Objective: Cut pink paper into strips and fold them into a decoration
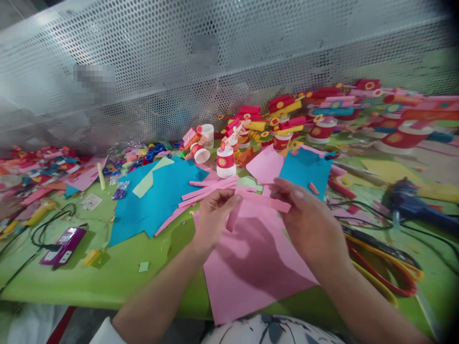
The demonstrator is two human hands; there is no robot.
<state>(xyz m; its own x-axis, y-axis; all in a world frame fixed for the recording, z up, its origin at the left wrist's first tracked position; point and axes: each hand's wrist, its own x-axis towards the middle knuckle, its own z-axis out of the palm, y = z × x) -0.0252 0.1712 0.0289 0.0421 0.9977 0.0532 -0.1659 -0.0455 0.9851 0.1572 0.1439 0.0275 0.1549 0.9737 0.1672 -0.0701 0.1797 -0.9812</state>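
Observation:
My left hand (pixel 215 215) is closed, thumb and fingers pinching pink paper strips. One strip (pixel 265 199) stretches rightward from the pinch, and another short piece (pixel 231 220) hangs below it. My right hand (pixel 311 224) is at the right end of the stretched strip, fingers curved and apart; that end shows in front of the fingers. Under both hands lies a large pink sheet (pixel 247 286), partly in shadow. Several loose pink strips (pixel 204 190) lie just beyond my left hand, by a blue sheet (pixel 143 210).
Red-and-white paper cup models (pixel 225 162) line the back by a perforated metal panel (pixel 150 95). To the right are scissors with red and yellow handles (pixel 401 282) and a dark blue glue gun (pixel 416 200). A purple device (pixel 64 246) with a cable lies left.

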